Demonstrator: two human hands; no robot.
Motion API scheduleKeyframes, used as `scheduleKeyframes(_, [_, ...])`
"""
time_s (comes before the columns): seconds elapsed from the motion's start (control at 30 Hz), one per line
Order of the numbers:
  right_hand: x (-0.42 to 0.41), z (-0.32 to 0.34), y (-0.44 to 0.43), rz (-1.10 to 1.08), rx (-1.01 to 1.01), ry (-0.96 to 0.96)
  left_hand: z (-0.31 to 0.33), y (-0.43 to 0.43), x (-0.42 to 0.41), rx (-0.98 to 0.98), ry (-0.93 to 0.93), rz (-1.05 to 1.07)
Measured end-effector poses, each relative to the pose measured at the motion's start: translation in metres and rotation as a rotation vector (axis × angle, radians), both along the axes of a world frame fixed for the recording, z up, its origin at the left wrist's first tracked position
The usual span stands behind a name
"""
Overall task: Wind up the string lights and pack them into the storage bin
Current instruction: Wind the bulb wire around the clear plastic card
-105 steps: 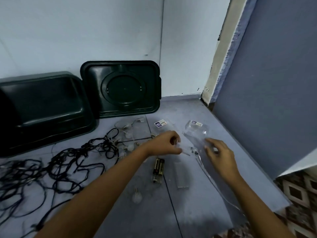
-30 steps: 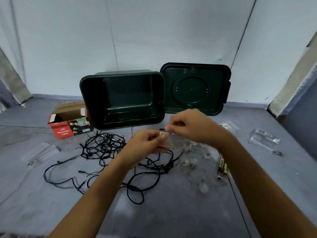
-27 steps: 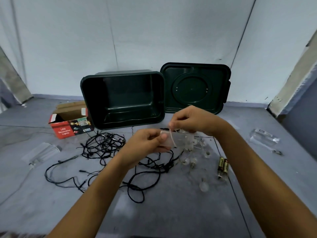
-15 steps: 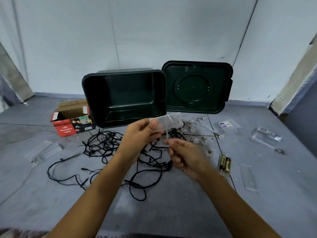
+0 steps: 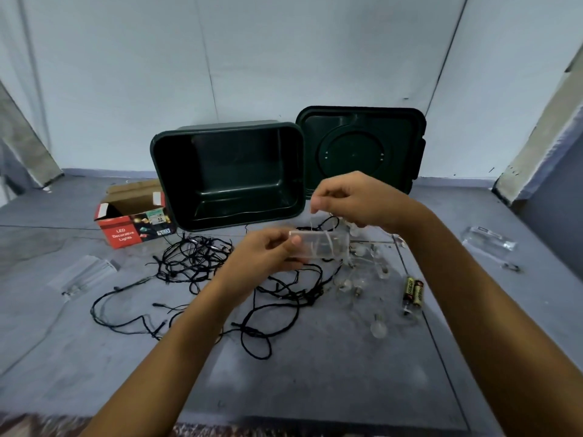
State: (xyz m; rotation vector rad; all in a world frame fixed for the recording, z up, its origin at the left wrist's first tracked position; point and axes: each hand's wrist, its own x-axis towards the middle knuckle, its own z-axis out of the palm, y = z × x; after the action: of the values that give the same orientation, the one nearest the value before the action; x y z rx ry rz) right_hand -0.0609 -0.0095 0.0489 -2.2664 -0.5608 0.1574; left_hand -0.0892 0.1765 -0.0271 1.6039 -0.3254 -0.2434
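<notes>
Just right of centre, toward one o'clock, your right hand (image 5: 353, 200) had swung from below the clear battery case (image 5: 318, 247) to above it. Its fingers (image 5: 321, 198) pinched the thin clear wire (image 5: 311, 219), laying another turn round the case. Your left hand (image 5: 268, 253) gripped the case's nine o'clock end. Winding had barely begun, I judge. The black string lights (image 5: 202, 260) lay tangled on the floor at nine o'clock, and the storage bin (image 5: 227, 126) at twelve o'clock showed nothing inside.

grey floor (image 5: 315, 389) | storage bin (image 5: 239, 159); lid (image 5: 353, 152); red box (image 5: 126, 234); black string lights (image 5: 195, 257); batteries (image 5: 413, 291); clear bulbs (image 5: 378, 329)
</notes>
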Motion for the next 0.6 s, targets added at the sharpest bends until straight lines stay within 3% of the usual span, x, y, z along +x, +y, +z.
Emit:
scheduleKeyframes(0.2, [0.005,-0.078,0.007,-0.092,0.734,0.72,0.006,0.001,-0.004,-0.12,0.013,0.041])
scheduleKeyframes(0.3, [-0.03,-0.097,0.023,-0.235,0.886,0.718,0.0,0.003,0.0,-0.101,-0.003,0.127])
scheduleKeyframes(0.37, [-0.057,-0.097,0.032,-0.332,0.788,0.561,-0.004,0.004,0.001,-0.099,0.004,0.159])
scheduleKeyframes(0.43, [-0.081,-0.09,0.039,-0.359,0.558,0.381,-0.006,0.004,0.004,-0.097,0.016,0.197])
scheduleKeyframes(0.6, [-0.093,-0.044,0.036,-0.163,-0.046,0.033,-0.01,0.004,0.005,-0.044,0.014,0.18])
